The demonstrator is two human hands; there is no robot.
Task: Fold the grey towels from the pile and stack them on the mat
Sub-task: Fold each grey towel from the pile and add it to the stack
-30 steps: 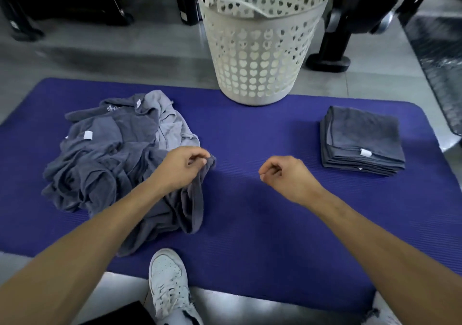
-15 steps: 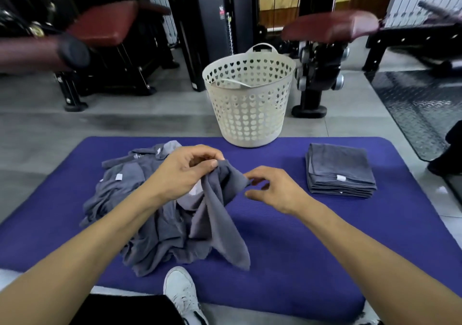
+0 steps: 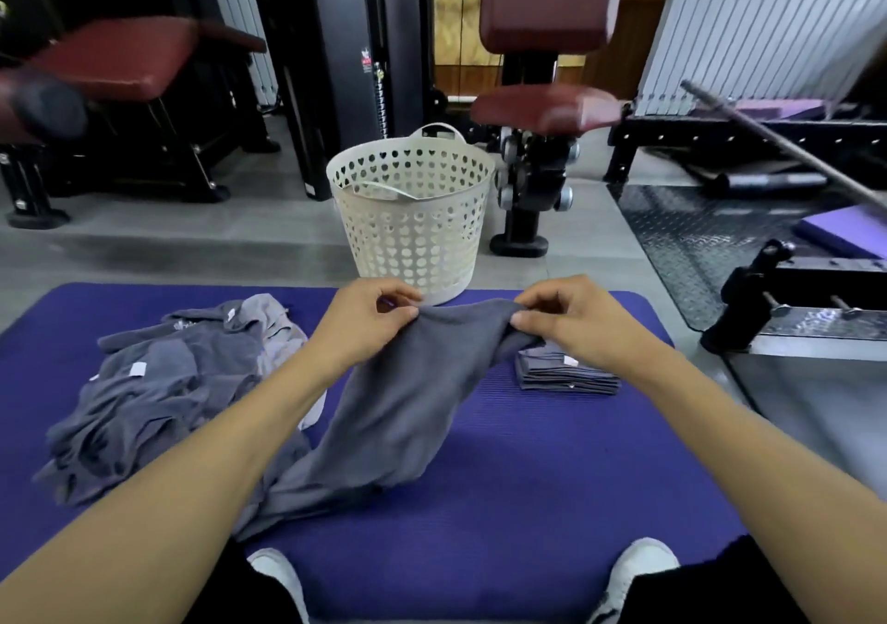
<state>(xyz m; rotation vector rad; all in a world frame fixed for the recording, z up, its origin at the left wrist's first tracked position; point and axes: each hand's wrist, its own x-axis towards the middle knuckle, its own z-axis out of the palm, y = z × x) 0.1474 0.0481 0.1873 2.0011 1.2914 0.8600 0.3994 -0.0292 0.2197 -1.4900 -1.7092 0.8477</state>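
A grey towel [image 3: 393, 412] hangs above the purple mat [image 3: 528, 494], its lower end trailing onto the mat. My left hand [image 3: 369, 321] pinches its top edge on the left. My right hand [image 3: 566, 316] pinches the same edge on the right, about a hand's width away. The loose pile of grey towels [image 3: 158, 393] lies on the mat's left side. A stack of folded grey towels [image 3: 566, 374] sits on the mat at the right, partly hidden behind my right hand.
A white perforated laundry basket [image 3: 413, 220] stands at the mat's far edge. Gym machines with red pads [image 3: 547, 110] rise behind it. A black metal frame [image 3: 768, 306] and checker-plate flooring lie to the right. My white shoes [image 3: 638, 570] rest at the mat's near edge.
The towel has been lifted off the pile and drawn to the centre. My right hand has taken hold of its top edge, and both hands have risen and spread apart.
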